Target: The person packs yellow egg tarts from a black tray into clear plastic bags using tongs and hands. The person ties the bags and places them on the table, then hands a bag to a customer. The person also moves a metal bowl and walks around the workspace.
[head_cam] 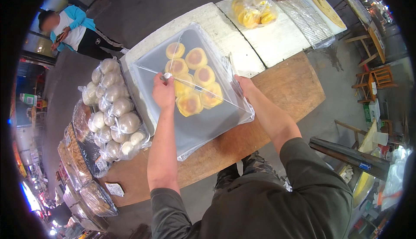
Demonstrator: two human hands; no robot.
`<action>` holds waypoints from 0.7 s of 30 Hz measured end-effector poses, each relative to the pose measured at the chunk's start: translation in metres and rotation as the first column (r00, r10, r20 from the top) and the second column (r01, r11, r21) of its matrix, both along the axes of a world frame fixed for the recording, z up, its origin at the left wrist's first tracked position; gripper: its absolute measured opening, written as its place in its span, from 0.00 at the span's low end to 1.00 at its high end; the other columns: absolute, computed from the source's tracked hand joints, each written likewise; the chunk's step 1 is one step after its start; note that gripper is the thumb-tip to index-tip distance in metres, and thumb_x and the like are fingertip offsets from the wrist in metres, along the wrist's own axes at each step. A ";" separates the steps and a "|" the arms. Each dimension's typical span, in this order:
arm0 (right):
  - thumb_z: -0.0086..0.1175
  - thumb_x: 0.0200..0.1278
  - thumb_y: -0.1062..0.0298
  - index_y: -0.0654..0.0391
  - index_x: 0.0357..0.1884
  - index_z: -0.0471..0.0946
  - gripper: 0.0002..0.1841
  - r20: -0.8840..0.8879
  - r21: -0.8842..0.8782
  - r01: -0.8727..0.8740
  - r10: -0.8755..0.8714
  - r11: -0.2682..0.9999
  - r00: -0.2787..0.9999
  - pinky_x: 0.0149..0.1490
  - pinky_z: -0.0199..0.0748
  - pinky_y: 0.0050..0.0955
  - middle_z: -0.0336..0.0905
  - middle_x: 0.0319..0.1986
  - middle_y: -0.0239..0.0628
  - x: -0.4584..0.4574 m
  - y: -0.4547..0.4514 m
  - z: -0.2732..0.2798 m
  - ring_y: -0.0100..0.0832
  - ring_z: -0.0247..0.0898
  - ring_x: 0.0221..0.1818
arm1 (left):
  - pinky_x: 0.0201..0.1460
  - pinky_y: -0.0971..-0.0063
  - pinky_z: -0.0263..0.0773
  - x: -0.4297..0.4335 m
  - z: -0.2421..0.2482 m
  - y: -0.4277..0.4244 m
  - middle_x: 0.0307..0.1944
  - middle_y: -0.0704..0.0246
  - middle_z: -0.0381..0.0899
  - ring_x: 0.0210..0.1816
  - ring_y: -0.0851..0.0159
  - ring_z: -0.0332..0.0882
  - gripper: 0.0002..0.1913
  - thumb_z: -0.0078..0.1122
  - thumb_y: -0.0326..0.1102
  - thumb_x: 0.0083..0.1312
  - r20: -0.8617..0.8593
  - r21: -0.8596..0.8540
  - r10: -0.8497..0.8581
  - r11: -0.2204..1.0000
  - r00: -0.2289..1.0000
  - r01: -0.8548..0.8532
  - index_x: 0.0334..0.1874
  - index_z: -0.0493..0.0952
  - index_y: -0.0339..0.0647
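A see-through folding food cover (152, 104) with thin ribs stands on the table over several round yellow buns with browned tops (190, 103). My left hand (163, 91) grips the cover's white centre knob (168, 75). At the cover's right side, my right hand (244, 85) has its fingers on the edge; its fingertips are partly hidden. A slip with writing (226, 63) lies near that side. Left of the cover, a dark tray holds several clear plastic bags of pale round buns (122, 107), tied with knots.
A bag of yellow buns (255, 11), a wire rack (300, 15) and a flatbread on a board (325, 6) lie along the white tabletop (188, 16). Wrapped goods (76, 154) line the left. A person (73, 31) stands beyond the table. Wooden chairs (373, 81) are at right.
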State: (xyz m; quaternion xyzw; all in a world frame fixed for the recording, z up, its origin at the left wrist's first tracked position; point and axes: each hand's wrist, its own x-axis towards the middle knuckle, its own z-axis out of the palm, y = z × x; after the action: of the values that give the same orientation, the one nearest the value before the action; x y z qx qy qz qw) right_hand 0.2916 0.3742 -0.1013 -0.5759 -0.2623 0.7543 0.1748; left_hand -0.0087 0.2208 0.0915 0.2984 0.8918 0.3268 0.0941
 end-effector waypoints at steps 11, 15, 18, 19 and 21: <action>0.48 0.80 0.47 0.55 0.53 0.79 0.21 -0.253 -0.067 -0.072 0.052 0.995 0.966 0.55 0.77 0.38 0.79 0.47 0.36 0.018 0.038 0.116 0.34 0.76 0.50 | 0.49 0.75 0.73 -0.021 -0.007 0.012 0.41 0.71 0.81 0.42 0.71 0.77 0.14 0.61 0.30 0.71 0.221 0.318 -0.168 0.943 0.961 0.092 0.58 0.76 0.42; 0.54 0.77 0.56 0.56 0.42 0.76 0.12 -0.167 0.189 -0.027 0.059 0.982 0.984 0.33 0.78 0.32 0.77 0.29 0.35 0.061 0.055 0.117 0.29 0.76 0.29 | 0.50 0.71 0.75 -0.025 -0.002 0.014 0.42 0.67 0.83 0.42 0.66 0.80 0.14 0.62 0.29 0.70 0.072 0.320 -0.255 0.921 0.964 0.220 0.57 0.77 0.41; 0.60 0.72 0.61 0.59 0.37 0.77 0.11 0.304 0.428 -0.189 0.056 0.884 0.951 0.32 0.72 0.29 0.77 0.26 0.34 0.097 0.060 0.102 0.27 0.73 0.28 | 0.51 0.67 0.75 -0.006 0.001 0.016 0.47 0.63 0.82 0.44 0.61 0.81 0.14 0.63 0.29 0.70 0.108 0.169 -0.233 0.962 0.966 0.213 0.57 0.77 0.40; 0.61 0.70 0.61 0.60 0.38 0.77 0.12 0.361 0.510 -0.238 0.046 0.827 0.932 0.34 0.72 0.29 0.77 0.27 0.34 0.105 0.055 0.104 0.26 0.73 0.31 | 0.51 0.66 0.75 -0.004 -0.004 0.012 0.47 0.62 0.82 0.45 0.59 0.81 0.14 0.62 0.29 0.69 0.081 0.168 -0.213 0.966 0.974 0.197 0.56 0.77 0.40; 0.63 0.67 0.60 0.62 0.39 0.78 0.14 0.374 0.562 -0.252 0.030 0.787 0.927 0.38 0.72 0.30 0.78 0.28 0.35 0.129 0.044 0.110 0.26 0.72 0.33 | 0.51 0.64 0.76 -0.004 -0.018 0.009 0.48 0.62 0.82 0.46 0.57 0.82 0.14 0.62 0.29 0.69 0.026 0.164 -0.167 0.973 0.986 0.161 0.56 0.77 0.40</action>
State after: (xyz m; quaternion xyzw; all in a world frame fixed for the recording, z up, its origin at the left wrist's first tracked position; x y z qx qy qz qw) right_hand 0.4206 0.4186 0.0088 -0.5920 -0.5572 0.5297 0.2416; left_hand -0.0131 0.2294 0.0731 0.3711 0.8326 0.3951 0.1141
